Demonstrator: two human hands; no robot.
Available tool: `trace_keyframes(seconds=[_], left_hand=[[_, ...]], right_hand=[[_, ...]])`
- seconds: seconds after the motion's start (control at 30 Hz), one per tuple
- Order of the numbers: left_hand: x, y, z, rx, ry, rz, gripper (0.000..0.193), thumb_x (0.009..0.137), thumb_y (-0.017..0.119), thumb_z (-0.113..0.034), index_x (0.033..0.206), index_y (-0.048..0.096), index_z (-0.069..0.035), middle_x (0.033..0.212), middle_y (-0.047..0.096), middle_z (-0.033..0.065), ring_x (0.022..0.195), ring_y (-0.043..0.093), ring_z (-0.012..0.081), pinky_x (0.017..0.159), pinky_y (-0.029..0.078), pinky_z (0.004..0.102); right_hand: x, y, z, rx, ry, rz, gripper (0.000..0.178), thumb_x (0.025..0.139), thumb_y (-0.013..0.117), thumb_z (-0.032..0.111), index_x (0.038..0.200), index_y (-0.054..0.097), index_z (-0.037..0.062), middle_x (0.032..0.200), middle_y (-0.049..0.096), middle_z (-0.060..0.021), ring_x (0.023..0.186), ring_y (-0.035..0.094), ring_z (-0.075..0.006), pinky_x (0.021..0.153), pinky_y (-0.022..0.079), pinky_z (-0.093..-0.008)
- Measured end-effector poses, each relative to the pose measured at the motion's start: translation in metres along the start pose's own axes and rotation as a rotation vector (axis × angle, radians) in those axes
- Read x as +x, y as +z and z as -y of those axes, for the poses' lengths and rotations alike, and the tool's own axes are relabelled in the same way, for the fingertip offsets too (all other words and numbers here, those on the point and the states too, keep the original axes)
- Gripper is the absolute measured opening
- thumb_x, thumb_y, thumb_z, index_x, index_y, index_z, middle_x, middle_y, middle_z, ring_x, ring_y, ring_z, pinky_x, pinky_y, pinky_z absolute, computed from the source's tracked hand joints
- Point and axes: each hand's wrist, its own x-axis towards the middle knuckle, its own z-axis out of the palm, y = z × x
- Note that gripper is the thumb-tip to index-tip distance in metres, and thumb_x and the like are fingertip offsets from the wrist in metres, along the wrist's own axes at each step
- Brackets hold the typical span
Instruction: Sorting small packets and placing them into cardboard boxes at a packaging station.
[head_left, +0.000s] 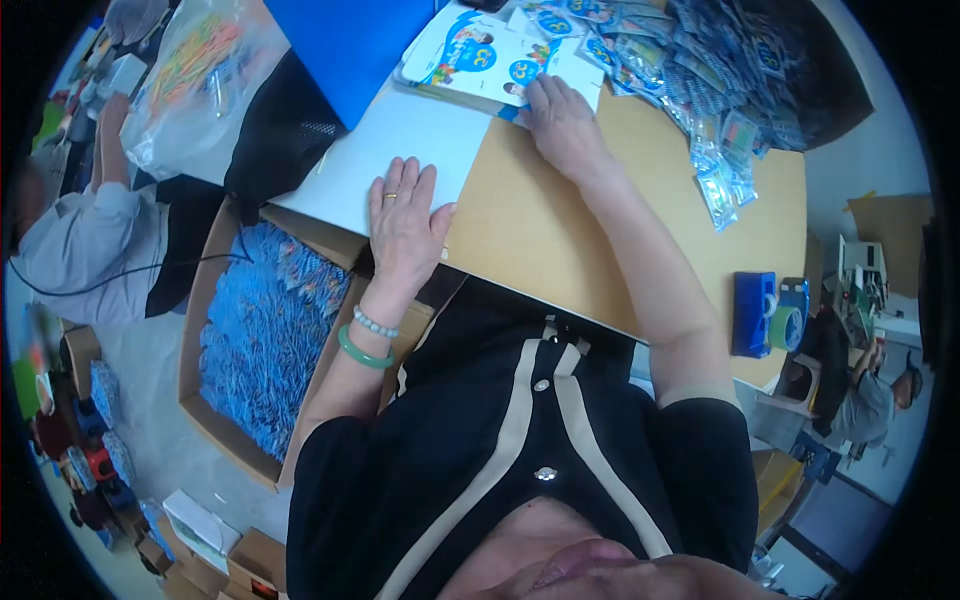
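My left hand [408,215] lies flat on a white sheet of board [420,130], fingers spread a little. A ring, a beaded bracelet and a green bangle are on that arm. My right hand [565,125] rests with its fingers on the near right part of a stack of white printed cards [470,50] with blue round prints and small figures. Its fingers look stretched out, and their undersides are hidden. Just beyond it, a heap of small clear and blue packets [690,70] spreads across the far right of the table.
A blue panel or folder [340,40] stands at the far left of the table [640,180]. Tape rolls in a blue dispenser [755,315] sit at the right edge. On the floor left, a cardboard box [205,400] holds many blue packets. A co-worker [90,240] sits at far left.
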Motion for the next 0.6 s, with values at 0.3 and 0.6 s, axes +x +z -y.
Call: trace_keyframes(seconds=[0.3, 0.6], left_hand=[[0.006, -0.023, -0.026, -0.857, -0.310, 0.096, 0.054, 0.086, 0.070, -0.026, 0.131, 0.052, -0.003, 0.138, 0.050, 0.0191, 0.130, 0.044, 0.0290, 0.109, 0.031, 0.0392], [0.041, -0.031, -0.127, -1.798, -0.170, 0.102, 0.052, 0.086, 0.070, -0.013, 0.132, 0.049, 0.001, 0.130, 0.055, 0.0123, 0.118, 0.053, 0.0216, 0.092, 0.048, 0.0315]], right_hand=[[-0.025, -0.082, -0.037, 0.478, 0.331, -0.403, 0.014, 0.090, 0.059, 0.011, 0.098, 0.066, 0.0028, 0.086, 0.066, -0.0195, 0.081, 0.065, -0.0308, 0.072, 0.050, -0.0402], [-0.140, -0.126, 0.087, 0.024, -0.026, -0.540, 0.034, 0.077, 0.066, 0.002, 0.110, 0.062, 0.0014, 0.112, 0.065, -0.0138, 0.099, 0.063, -0.0347, 0.081, 0.053, -0.0402]])
